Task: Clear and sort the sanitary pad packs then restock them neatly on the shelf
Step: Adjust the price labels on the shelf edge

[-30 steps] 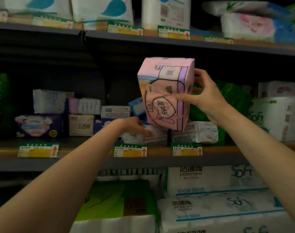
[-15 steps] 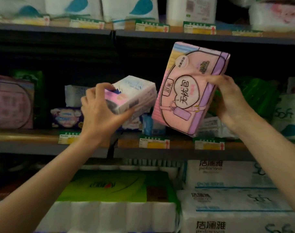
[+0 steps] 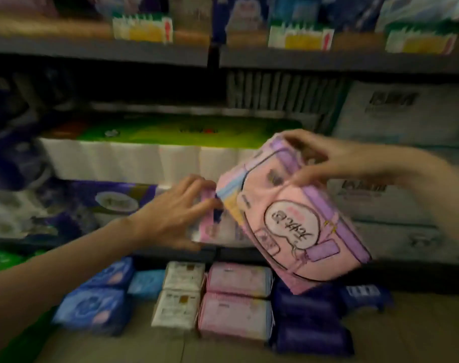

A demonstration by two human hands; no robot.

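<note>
My right hand (image 3: 325, 161) grips the top of a large pink and purple pad pack (image 3: 293, 226), tilted, with its label upside down. My left hand (image 3: 176, 216) holds a smaller white and pink pad pack (image 3: 215, 226), partly hidden behind the big one. Both packs hang in front of the lower shelves. Below them, sorted pad packs lie in rows on the floor (image 3: 419, 331): blue ones (image 3: 92, 307), white ones (image 3: 181, 294), pink ones (image 3: 236, 299) and dark purple ones (image 3: 309, 323). The frame is blurred by motion.
A shelf edge with price tags (image 3: 144, 30) runs across the top. Under it stand a green-topped tissue roll bundle (image 3: 157, 150), a purple tissue bundle (image 3: 102, 203) and white tissue cases (image 3: 406, 119) at the right.
My view has dropped from the pad shelf to the floor. Both hands have come down with their packs, and the big pink pack has turned upside down.
</note>
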